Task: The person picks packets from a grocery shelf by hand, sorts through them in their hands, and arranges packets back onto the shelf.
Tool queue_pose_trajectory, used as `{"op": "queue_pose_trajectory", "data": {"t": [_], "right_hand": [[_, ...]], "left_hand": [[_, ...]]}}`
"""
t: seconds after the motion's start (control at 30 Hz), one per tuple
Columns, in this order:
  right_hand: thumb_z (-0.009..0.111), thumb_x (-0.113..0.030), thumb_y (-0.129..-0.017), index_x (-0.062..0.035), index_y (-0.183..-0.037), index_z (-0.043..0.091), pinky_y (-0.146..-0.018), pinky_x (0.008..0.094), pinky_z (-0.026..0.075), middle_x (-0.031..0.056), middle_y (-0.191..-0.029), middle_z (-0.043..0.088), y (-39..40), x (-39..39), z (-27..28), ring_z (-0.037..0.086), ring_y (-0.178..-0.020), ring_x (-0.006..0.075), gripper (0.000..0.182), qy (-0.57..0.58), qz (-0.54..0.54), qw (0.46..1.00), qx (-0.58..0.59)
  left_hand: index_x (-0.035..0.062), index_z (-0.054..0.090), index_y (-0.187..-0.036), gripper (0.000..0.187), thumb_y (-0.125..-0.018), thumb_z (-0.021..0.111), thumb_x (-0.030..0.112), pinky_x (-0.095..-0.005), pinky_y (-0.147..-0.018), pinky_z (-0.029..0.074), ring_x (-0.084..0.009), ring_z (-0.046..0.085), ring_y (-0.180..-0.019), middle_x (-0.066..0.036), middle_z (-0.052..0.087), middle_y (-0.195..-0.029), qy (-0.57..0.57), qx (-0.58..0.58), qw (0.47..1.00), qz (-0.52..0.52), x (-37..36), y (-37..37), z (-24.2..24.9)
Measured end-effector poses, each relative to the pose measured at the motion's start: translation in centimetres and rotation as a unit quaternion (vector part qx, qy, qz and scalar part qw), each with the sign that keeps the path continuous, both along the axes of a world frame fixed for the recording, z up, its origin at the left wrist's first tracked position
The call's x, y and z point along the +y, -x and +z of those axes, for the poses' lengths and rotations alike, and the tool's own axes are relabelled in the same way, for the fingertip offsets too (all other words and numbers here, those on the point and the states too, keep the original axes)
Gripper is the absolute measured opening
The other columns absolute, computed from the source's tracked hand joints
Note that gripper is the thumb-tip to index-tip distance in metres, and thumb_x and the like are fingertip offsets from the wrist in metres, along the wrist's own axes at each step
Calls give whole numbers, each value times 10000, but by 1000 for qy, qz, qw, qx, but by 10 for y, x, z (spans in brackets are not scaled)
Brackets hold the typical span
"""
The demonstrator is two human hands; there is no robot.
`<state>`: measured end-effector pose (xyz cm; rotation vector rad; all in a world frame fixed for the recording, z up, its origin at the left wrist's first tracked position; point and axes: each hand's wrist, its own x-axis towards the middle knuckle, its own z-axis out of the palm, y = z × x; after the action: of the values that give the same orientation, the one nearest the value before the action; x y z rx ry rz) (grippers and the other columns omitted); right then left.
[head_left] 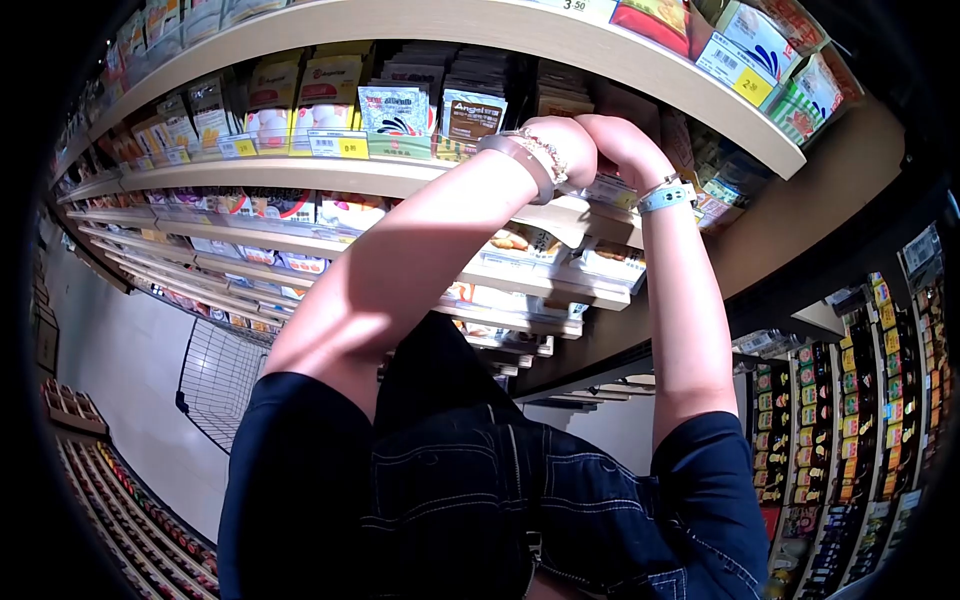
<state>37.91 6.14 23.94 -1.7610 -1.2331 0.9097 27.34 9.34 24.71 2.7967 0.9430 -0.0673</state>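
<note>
My left hand (562,150), with a brown band and a beaded bracelet at the wrist, is bent inward at the front of a shelf. Against it lies my right hand (628,148), with a light blue watch (667,194) on that wrist. Both hands look curled closed. Their fingertips and anything in them are hidden behind the backs of the hands. Just left of them stands a brown and white Angel packet (472,122), beside a white and blue packet (396,112). More upright packets (562,88) show behind my hands.
A wooden shelf edge (300,178) with price tags runs below the packets. Another shelf board (440,25) curves overhead. Lower shelves (530,282) hold more packages. A wire shopping cart (222,385) stands at lower left. Shelves of jars and packets (850,420) are on the right.
</note>
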Motion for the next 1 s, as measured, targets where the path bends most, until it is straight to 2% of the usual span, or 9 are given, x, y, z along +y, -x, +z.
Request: {"op": "queue_pose_trajectory", "data": {"t": [0.13,0.33,0.4,0.43,0.53,0.7,0.8,0.83,1.0], "right_hand": [[461,-219,-829,-68,-713,590,-415,233,336,3,-622,542,-9,3,3,425,-466,70,231,32,56,998,9],[427,-85,-802,-11,-1083,543,-522,285,472,110,-832,626,-10,-34,31,585,-568,153,313,-114,-2,988,-104],[434,-46,-774,-8,-1095,533,-648,325,489,148,-953,611,-31,-33,33,619,-734,232,338,-113,-46,966,-226],[457,-25,-754,-7,-1105,525,-804,340,455,202,-1091,542,-58,-17,19,559,-947,308,358,-125,-86,844,-514],[462,-94,-809,-53,-1086,547,-864,361,416,197,-1078,547,-72,-13,6,509,-1012,335,293,-123,-104,829,-535],[689,-365,-610,-73,-1029,590,-824,322,445,163,-1052,571,-51,0,-4,550,-955,285,520,-38,-68,837,-541],[686,-347,-611,-81,-992,610,-812,320,449,153,-1030,583,-54,9,-11,554,-946,277,471,11,-52,848,-528],[674,-274,-671,-79,-1120,548,-869,329,427,147,-1170,509,-53,17,-12,518,-1039,260,505,48,-51,850,-522],[687,-276,-661,-68,-1107,552,-873,317,425,139,-1163,515,-60,13,-4,519,-1032,263,510,20,-40,845,-533]], "left_hand": [[-41,623,-810,305,-742,565,251,-336,-584,510,-255,627,-614,-182,620,-761,37,-2,999,5,-10,7,13],[-118,573,-728,342,-728,569,224,-320,-509,507,-238,601,-516,-176,598,-661,33,5,999,-12,-9,3,13],[-103,568,-711,351,-739,572,247,-306,-474,493,-218,580,-478,-154,587,-640,67,-2,998,8,-8,3,16],[-99,560,-718,361,-755,568,260,-292,-444,477,-197,562,-453,-143,579,-647,73,7,997,6,-6,2,16],[-107,553,-738,383,-765,571,275,-292,-434,472,-187,563,-452,-148,584,-675,85,9,996,13,-6,1,19],[-121,538,-826,417,-784,570,292,-284,-442,492,-198,589,-478,-157,593,-712,83,13,996,7,-1,2,18],[-47,621,-859,334,-730,555,254,-349,-690,495,-273,620,-712,-194,612,-822,69,0,997,23,-3,6,17],[-56,620,-855,345,-744,561,266,-333,-659,508,-248,627,-650,-190,619,-790,97,-14,994,44,-3,7,15],[-63,620,-806,330,-746,559,256,-321,-629,515,-234,630,-616,-175,624,-722,82,-65,994,34,1,15,10]]}}
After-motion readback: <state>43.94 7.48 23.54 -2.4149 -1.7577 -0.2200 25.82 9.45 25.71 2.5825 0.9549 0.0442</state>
